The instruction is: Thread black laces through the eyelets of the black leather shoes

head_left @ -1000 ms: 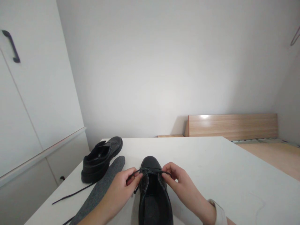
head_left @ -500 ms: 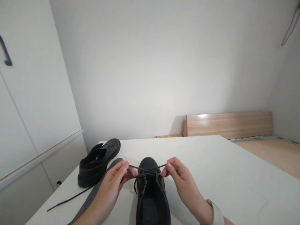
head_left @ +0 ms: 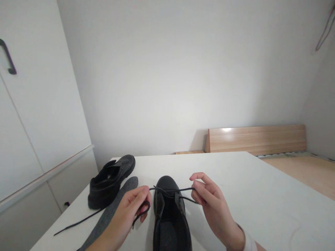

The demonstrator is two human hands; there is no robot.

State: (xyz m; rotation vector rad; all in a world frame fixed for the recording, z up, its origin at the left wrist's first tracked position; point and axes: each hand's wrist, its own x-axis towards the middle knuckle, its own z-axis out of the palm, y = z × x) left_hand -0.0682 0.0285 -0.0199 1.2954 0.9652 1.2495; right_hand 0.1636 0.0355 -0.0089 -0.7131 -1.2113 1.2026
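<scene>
A black lace-up shoe stands on the white table with its toe pointing away from me. Left of it, my left hand pinches a black shoelace, and a loop of lace hangs below those fingers. My right hand grips the lace on the other side between thumb and fingers, index finger raised. The lace runs taut across the top of the shoe between both hands. A second strand comes from the right eyelets to my right hand. Much of the lacing is too dark to make out.
A second black shoe sits at the table's left, its lace trailing over the tabletop. A grey insole lies beside it, partly behind my left forearm. A white cabinet is at the left, a wooden headboard at the back right.
My hands have moved apart, the right one outward to the right, pulling the lace wider. A lace loop now hangs from my left hand, and my right index finger has lifted.
</scene>
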